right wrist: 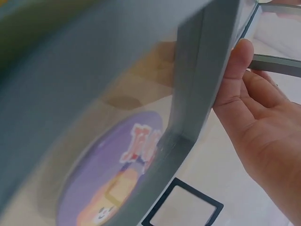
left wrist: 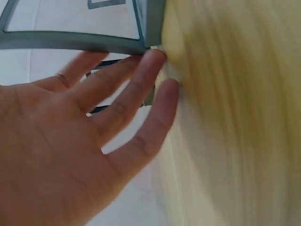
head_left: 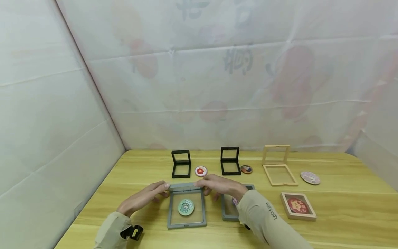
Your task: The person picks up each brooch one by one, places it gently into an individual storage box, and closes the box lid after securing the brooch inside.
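Bench (head_left: 149, 162): open grey frame (head_left: 186, 226) at near centre, lid (head_left: 183, 185) raised on far side.
Left hand (head_left: 143, 197), right hand (head_left: 220, 185): pinching lid at opposite ends, thumbs nearest, fingers beyond, forearms converging. Paired hold probably keeps lid level.
Green badge (head_left: 186, 207): flat on lower panel, near middle, presumably for even margins.

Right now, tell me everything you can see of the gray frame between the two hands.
The gray frame is a squarish, hinged case with plastic-looking rims around clear panels. Its base lies flat on the table, with a small dark catch midway along the near edge. The lid is raised at the far side, so the case is open. The left hand and right hand hold the lid at either side. A round green badge lies on the base's clear panel.
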Available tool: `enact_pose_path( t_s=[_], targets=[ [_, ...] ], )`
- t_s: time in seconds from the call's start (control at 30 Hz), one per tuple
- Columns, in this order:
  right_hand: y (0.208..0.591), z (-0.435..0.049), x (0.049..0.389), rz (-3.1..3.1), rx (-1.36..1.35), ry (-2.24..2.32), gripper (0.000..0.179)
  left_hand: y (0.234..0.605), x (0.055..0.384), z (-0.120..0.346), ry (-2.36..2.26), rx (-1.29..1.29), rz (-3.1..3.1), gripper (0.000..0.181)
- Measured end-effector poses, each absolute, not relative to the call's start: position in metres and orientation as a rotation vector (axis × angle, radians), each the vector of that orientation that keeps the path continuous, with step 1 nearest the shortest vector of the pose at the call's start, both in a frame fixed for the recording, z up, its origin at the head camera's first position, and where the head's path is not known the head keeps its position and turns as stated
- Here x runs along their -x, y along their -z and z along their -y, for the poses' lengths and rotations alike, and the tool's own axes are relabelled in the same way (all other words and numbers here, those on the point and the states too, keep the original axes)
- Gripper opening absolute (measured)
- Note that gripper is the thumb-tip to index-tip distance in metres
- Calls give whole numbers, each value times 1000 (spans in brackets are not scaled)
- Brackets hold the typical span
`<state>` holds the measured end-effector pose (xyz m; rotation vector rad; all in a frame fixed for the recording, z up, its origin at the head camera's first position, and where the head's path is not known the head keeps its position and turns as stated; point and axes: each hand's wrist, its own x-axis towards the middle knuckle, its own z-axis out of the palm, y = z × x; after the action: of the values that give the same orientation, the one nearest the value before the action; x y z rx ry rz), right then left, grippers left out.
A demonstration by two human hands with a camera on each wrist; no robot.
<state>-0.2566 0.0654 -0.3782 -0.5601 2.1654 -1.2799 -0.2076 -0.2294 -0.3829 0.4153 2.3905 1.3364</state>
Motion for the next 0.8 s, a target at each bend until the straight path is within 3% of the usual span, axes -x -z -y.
enact_pose_path(
  t_s=[0.5,0.8],
  targets=[
    [380,-71,262,-2177,706,1197,46,386,209,230,-1269,-464,-2437,46],
    [380,-70,259,-2300,744,1056,59,386,207,232,-1241,-554,-2428,56]
  ],
)
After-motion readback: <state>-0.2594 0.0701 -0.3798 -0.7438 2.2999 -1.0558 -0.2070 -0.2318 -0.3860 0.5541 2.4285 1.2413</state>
